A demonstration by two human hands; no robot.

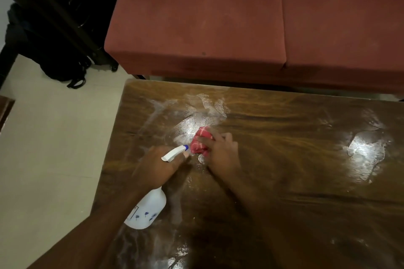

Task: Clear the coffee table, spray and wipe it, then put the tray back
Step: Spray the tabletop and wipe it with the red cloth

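1. Nearest, the left hand (157,168) has its fingers curled round the neck of one white plastic spray bottle (148,209) with a blue-tipped nozzle. The body hangs below the palm and the nozzle points ahead of the fingers. I judge it light but perhaps wet, so the neck under the trigger is the safe place to hold.
2. Just in front of the nozzle, the right hand (223,155) presses one crumpled red checked cloth (200,142) onto the table. The fingers bend over it, though blur hides the thumb. The cloth is soft and bunches easily, so a full-hand grip from the top suits it.
3. Under both hands lies one glossy brown wooden coffee table (284,159), with white spray streaks beyond the fingertips and a wet patch far to their right. It looks slippery.
4. No tray is visible.
5. Beyond the table stands one rust-red fabric sofa (196,17). Far left of the fingers lies one black bag (63,70).
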